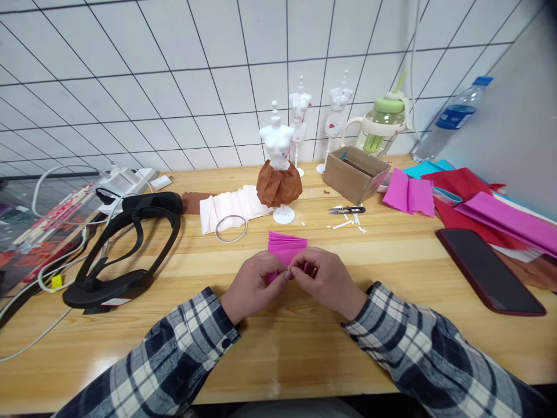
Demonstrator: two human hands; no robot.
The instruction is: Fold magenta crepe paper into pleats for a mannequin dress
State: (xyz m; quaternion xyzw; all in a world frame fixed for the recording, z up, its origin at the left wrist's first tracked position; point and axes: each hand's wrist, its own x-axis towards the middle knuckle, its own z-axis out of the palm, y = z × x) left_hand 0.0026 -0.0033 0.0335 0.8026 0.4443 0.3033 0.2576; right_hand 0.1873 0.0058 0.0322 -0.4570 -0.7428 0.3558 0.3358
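Observation:
Both hands meet over a piece of pleated magenta crepe paper [286, 245] near the middle of the table. My left hand [256, 284] pinches its lower gathered end between thumb and fingers. Right against it, my right hand [327, 280] pinches at the same end, fingers curled. Something small and pale shows between the fingertips, too small to name. The paper fans out away from me above the hands. Just beyond stands a small white dress form [277, 142] wearing a puffy brown paper skirt [279, 184].
Behind are two more dress forms [300, 113], a cardboard box [354, 174] and a green-lidded cup [383, 125]. Thread snips [347, 209] lie among paper scraps. Right: coloured paper [461, 186] and a phone [489, 270]. Left: a black headset strap [126, 255], a ring [231, 229] and pale paper [217, 207].

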